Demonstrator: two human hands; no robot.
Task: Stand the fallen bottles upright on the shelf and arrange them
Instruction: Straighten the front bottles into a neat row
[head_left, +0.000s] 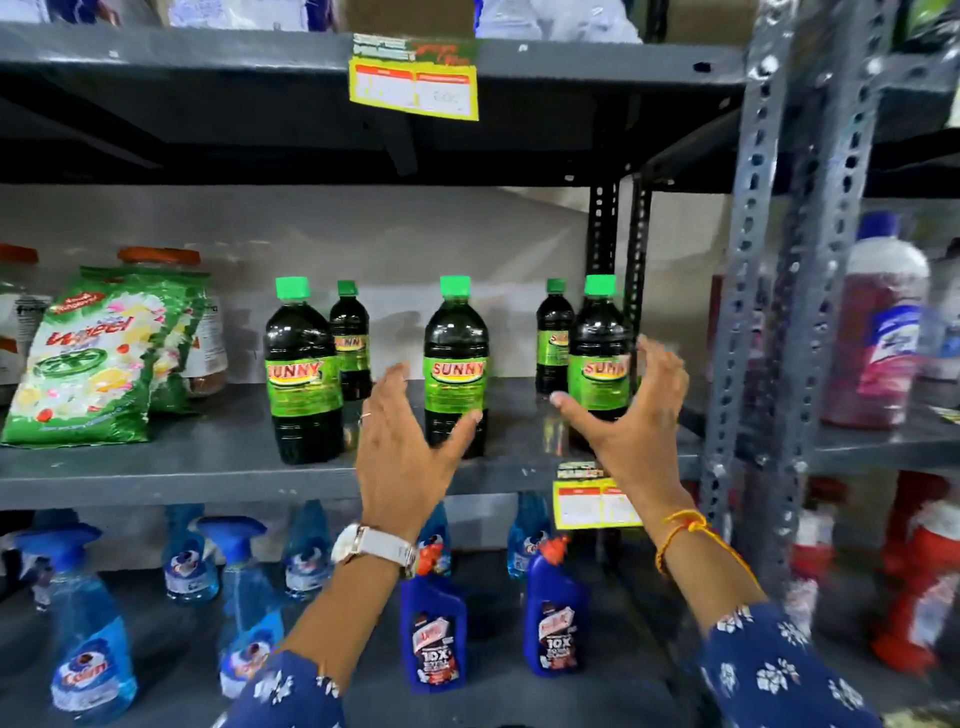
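Now both hands are up at the middle shelf (156, 480), and every green-capped Sunny bottle in sight is standing, long axis vertical. The right hand (631, 415) is spread wide, thumb out at its nine o'clock, fingers curled round the three o'clock flank of the right front bottle (597, 364); whether they actually touch is hard to call. The left hand (410, 441) is open too, thumb tip just against the lower body of the centre front bottle (456, 364), which sits at its one o'clock. Neither hand grips anything. The left front bottle (301, 374) stands well apart at nine o'clock, with two smaller bottles (350, 340) (553, 338) behind. By my read, the standing-up is done and spacing remains: each hand is nearest its own bottle, ready to slide it sideways.
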